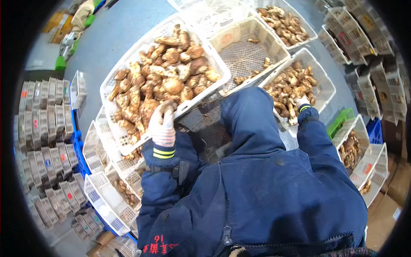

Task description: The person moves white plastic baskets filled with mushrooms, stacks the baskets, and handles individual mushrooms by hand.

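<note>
My left hand (pixel 162 124), in a pale striped glove, lies over the near rim of a large white crate (pixel 216 64). Its fingers are bent together against the brown, thick-stemmed mushrooms (pixel 169 73) heaped inside; whatever they hold is hidden. My right hand (pixel 302 102), also gloved, reaches into a smaller white crate (pixel 327 92) on the right. Its fingers are closed at a mushroom among the pile (pixel 293 83) there, with the fingertips partly hidden. Between the two stands a mesh-bottomed crate (pixel 239 53) with a few small mushrooms in its near corners.
Another crate of mushrooms (pixel 282 25) stands at the far right. More crates (pixel 107 201) sit below the large one, and others (pixel 359 132) beside my right arm. Stacked crates (pixel 43 124) line the left side, along blue pallets (pixel 79 145). Cardboard boxes (pixel 383 214) lie at lower right.
</note>
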Available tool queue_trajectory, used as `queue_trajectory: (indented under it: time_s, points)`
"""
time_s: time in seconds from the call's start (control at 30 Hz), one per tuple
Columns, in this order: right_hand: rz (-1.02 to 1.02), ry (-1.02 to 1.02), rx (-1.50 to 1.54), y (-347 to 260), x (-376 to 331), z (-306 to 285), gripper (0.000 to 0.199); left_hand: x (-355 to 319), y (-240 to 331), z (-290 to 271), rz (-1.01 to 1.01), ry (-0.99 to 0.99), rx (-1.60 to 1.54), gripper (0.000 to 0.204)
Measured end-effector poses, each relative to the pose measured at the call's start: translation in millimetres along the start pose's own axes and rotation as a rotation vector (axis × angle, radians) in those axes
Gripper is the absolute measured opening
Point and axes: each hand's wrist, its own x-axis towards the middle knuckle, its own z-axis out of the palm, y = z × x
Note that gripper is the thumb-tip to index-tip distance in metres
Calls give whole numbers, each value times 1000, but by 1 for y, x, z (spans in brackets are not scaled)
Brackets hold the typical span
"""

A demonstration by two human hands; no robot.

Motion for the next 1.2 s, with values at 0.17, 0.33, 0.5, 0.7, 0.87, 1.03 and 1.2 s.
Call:
queue_trajectory:
  time_s: [0.17, 0.33, 0.5, 0.7, 0.87, 1.03, 1.2]
  points:
    - [-505, -31, 39, -134, -26, -38, 42, -7, -17, -10, 13, 18, -72, 23]
    - [-1166, -78, 165, -299, -144, -22, 44, -36, -1, -24, -49, 84, -424, 20]
    - [-1232, -271, -307, -374, -222, 64, 61, -65, 0, -56, -74, 158, -456, 17]
    - [-1118, -222, -480, -384, -225, 119, 48, -87, 0, -85, -103, 215, -347, 17]
    - [-918, -440, -238, -381, -220, 73, 45, -89, -14, -100, -171, 169, -405, 20]
    - [-1028, -973, 497, -363, -246, 22, 55, -75, -16, -99, -329, -255, -1040, 40]
    - [-1337, -902, 488, -349, -279, 6, 56, -59, 15, -62, -470, -822, -1380, 71]
